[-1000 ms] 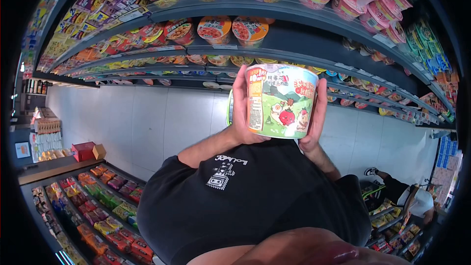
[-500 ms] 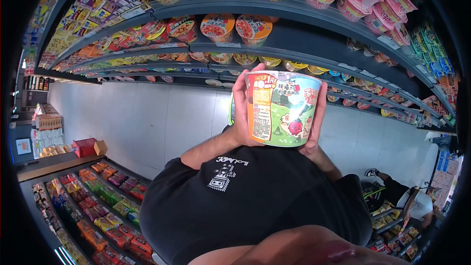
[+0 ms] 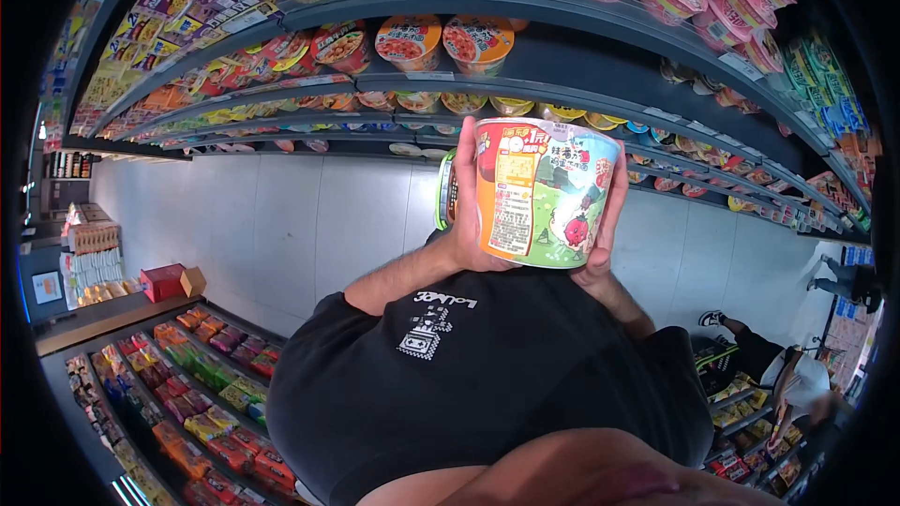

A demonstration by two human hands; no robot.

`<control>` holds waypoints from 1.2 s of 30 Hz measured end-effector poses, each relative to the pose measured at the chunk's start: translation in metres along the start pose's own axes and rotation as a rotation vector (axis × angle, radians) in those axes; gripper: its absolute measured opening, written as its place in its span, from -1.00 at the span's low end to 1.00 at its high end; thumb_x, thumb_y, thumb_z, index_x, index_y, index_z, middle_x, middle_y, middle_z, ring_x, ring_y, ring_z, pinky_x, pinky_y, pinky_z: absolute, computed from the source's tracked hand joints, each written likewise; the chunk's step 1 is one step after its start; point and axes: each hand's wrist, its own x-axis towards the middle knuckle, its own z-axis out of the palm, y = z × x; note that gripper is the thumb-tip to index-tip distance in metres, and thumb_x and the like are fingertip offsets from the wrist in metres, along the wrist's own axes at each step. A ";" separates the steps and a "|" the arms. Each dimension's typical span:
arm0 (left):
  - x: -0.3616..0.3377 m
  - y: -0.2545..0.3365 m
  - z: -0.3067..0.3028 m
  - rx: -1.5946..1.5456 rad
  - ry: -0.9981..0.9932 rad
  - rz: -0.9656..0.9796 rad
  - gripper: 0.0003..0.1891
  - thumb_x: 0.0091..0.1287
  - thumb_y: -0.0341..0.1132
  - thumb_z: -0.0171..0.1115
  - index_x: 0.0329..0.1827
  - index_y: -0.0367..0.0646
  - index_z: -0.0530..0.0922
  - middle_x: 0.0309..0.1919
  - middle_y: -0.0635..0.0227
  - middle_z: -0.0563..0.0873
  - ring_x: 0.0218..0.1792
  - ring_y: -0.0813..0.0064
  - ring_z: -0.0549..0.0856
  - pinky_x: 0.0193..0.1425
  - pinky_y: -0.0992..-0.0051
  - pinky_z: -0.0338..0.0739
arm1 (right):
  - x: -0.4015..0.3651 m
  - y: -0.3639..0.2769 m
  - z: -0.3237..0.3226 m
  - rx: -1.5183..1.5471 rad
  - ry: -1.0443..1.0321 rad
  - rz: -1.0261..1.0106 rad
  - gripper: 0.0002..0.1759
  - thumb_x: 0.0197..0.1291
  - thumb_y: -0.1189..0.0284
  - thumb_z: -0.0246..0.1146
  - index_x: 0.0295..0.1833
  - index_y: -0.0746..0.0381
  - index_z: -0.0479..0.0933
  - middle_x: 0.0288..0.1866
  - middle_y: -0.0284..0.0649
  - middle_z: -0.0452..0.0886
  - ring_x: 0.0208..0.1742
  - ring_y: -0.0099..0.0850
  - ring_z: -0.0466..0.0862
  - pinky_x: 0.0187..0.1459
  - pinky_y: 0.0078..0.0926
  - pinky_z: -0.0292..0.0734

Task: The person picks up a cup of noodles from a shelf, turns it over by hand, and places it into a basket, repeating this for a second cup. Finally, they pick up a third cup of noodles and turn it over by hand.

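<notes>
While I watch through the head camera, the widest thing in view is the dark metal shelving, loaded with bright packets and round noodle bowls. Below it runs the pale tiled floor, then the person's black T-shirt with a white print. A low rack of coloured snack packets stands at the lower left.

The large paper instant-noodle tub, printed orange and green with cartoon figures, is held up in front of the chest, level with the middle shelves and touching none of them. The left hand is wrapped closed around its orange side. The right hand clasps the opposite side, fingers curled on the wall.

Behind the left hand a green-rimmed object shows; I cannot tell what it is.
</notes>
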 end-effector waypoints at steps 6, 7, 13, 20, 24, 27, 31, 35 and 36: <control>0.001 -0.002 -0.010 0.216 -0.107 0.112 0.54 -0.02 -0.25 0.68 0.56 -0.19 -0.65 0.54 -0.04 0.11 0.53 0.13 0.28 0.59 0.12 0.16 | 0.000 0.004 -0.007 -0.006 0.027 0.005 0.56 -0.15 -0.41 0.43 0.67 0.21 -0.33 0.67 -0.11 -0.11 0.65 -0.22 0.05 0.60 -0.10 0.03; 0.000 -0.004 -0.011 0.245 -0.078 0.091 0.52 -0.03 -0.26 0.67 0.57 -0.22 -0.61 0.54 -0.04 0.11 0.53 0.13 0.28 0.60 0.13 0.15 | 0.001 0.006 -0.011 -0.074 0.016 -0.046 0.51 -0.09 -0.40 0.39 0.67 0.23 -0.31 0.67 -0.10 -0.12 0.66 -0.22 0.04 0.60 -0.12 0.01; -0.003 -0.004 -0.009 0.144 0.045 0.036 0.45 -0.12 -0.16 0.73 0.61 -0.28 -0.33 0.54 -0.02 0.11 0.55 0.15 0.23 0.60 0.17 0.14 | -0.005 0.006 -0.011 -0.186 0.025 -0.152 0.39 0.05 -0.36 0.26 0.66 0.33 -0.25 0.64 -0.10 -0.07 0.65 -0.23 0.05 0.59 -0.16 -0.02; -0.003 0.001 -0.002 0.011 0.196 -0.065 0.43 -0.15 -0.17 0.74 0.61 -0.30 -0.25 0.56 -0.01 0.08 0.56 0.17 0.22 0.61 0.19 0.14 | 0.005 -0.001 -0.006 -0.268 -0.003 -0.268 0.32 0.14 -0.42 0.12 0.61 0.46 -0.11 0.51 -0.10 -0.01 0.57 -0.25 0.08 0.56 -0.17 -0.08; -0.006 -0.001 -0.006 0.090 0.135 0.006 0.41 -0.14 -0.18 0.74 0.61 -0.30 -0.22 0.55 0.01 0.10 0.55 0.17 0.23 0.61 0.19 0.15 | 0.001 0.008 -0.009 -0.263 -0.003 -0.270 0.32 0.13 -0.43 0.14 0.62 0.42 -0.10 0.50 -0.12 0.01 0.56 -0.25 0.09 0.54 -0.16 -0.05; -0.004 -0.003 -0.008 0.093 0.134 0.071 0.43 -0.15 -0.18 0.75 0.62 -0.30 -0.24 0.54 0.02 0.11 0.54 0.17 0.25 0.59 0.20 0.19 | 0.000 0.012 -0.009 -0.248 -0.013 -0.275 0.30 0.14 -0.42 0.16 0.62 0.39 -0.08 0.51 -0.13 0.03 0.54 -0.25 0.12 0.53 -0.17 -0.02; -0.007 -0.001 -0.010 0.089 0.142 0.057 0.45 -0.15 -0.18 0.76 0.63 -0.28 -0.26 0.51 0.04 0.14 0.52 0.19 0.28 0.58 0.20 0.23 | 0.004 0.010 -0.004 -0.197 -0.027 -0.260 0.24 0.16 -0.40 0.16 0.59 0.38 -0.03 0.51 -0.12 0.05 0.52 -0.24 0.18 0.52 -0.17 0.00; -0.008 0.000 -0.009 0.146 0.141 0.076 0.46 -0.16 -0.21 0.76 0.64 -0.25 -0.28 0.48 0.06 0.18 0.49 0.22 0.32 0.54 0.21 0.30 | 0.008 0.007 -0.001 -0.283 0.038 -0.322 0.22 0.17 -0.39 0.16 0.57 0.39 -0.01 0.51 -0.11 0.06 0.51 -0.23 0.20 0.51 -0.18 0.04; -0.008 0.001 -0.006 0.082 0.190 0.034 0.46 -0.16 -0.23 0.76 0.64 -0.25 -0.28 0.47 0.06 0.18 0.49 0.22 0.32 0.54 0.21 0.32 | 0.008 0.006 -0.001 -0.287 0.042 -0.328 0.22 0.17 -0.39 0.16 0.57 0.39 -0.01 0.51 -0.11 0.06 0.51 -0.23 0.20 0.51 -0.18 0.04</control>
